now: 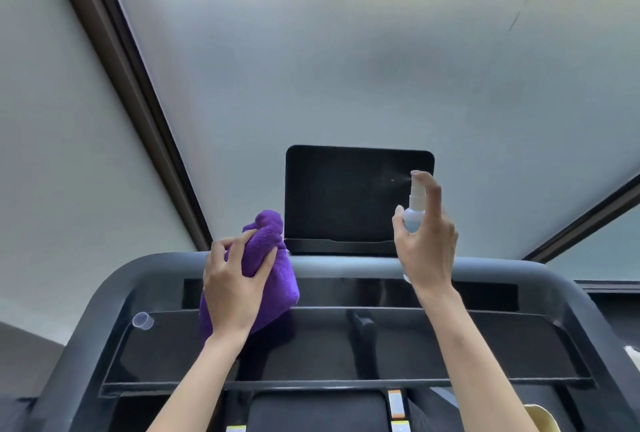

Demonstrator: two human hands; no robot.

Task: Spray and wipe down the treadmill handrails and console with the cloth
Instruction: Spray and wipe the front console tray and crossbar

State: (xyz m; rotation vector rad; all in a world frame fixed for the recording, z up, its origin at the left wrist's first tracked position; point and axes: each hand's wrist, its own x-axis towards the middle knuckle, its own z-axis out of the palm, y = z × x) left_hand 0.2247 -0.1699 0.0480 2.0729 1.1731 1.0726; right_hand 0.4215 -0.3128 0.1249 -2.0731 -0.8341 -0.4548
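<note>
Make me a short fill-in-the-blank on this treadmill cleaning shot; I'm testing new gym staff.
1. The left hand grips a ____ cloth.
2. The right hand holds a small spray ____.
3. Its nozzle aims at the dark ____ above the front handrail.

Missing words: purple; bottle; screen

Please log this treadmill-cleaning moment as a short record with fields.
left hand: left hand grips bunched purple fleece cloth above the console tray
right hand: right hand holds small clear spray bottle, forefinger on the pump
target: dark rectangular console screen, faint mist beside the nozzle
also present: clear plastic cap on grey treadmill console
</note>
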